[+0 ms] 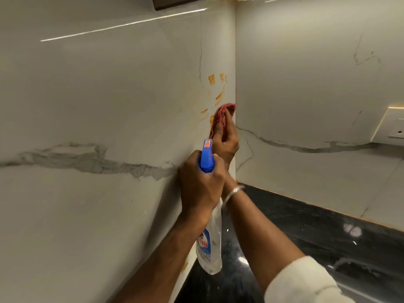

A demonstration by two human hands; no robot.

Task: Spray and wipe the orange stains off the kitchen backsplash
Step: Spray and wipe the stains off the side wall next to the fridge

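Orange smeared stains (211,79) on glossy white marble-look backsplash (109,95), just beside its inner corner. Right hand (225,142) curls round crumpled red cloth (220,113), pressing it against the lowest stains. Left hand (200,182) grips clear blue-topped spray bottle (211,243).

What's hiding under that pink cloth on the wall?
The right hand holds the pink cloth against the backsplash near the corner. Orange stains show above and beside it. Whatever lies beneath the cloth is covered.

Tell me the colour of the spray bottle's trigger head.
The trigger head is blue, seen in the head view.
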